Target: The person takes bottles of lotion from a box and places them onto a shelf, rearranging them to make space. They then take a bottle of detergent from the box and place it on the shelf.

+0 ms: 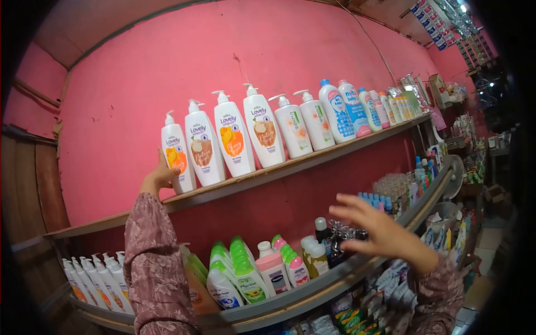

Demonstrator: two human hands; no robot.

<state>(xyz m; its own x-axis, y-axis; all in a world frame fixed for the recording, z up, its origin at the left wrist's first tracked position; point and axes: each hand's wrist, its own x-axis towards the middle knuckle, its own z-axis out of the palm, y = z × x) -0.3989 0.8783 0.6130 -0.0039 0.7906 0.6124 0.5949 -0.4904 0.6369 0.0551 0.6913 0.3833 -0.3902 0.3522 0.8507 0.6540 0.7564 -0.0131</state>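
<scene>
On the upper shelf, my left hand grips the lower left side of the leftmost Lovely lotion pump bottle, partly hidden behind it. That bottle stands upright, its label facing me. Right beside it comes another Lovely bottle with a brown label, then one with an orange label and a taller brown-labelled one. My right hand hangs in the air before the lower shelf, fingers spread, holding nothing. Dark perfume-like bottles are behind it.
Further right on the upper shelf stand two white pump bottles and blue baby-product bottles. The curved lower shelf bears green-capped bottles, white pump bottles and a pink bottle. Sachets hang at the upper right.
</scene>
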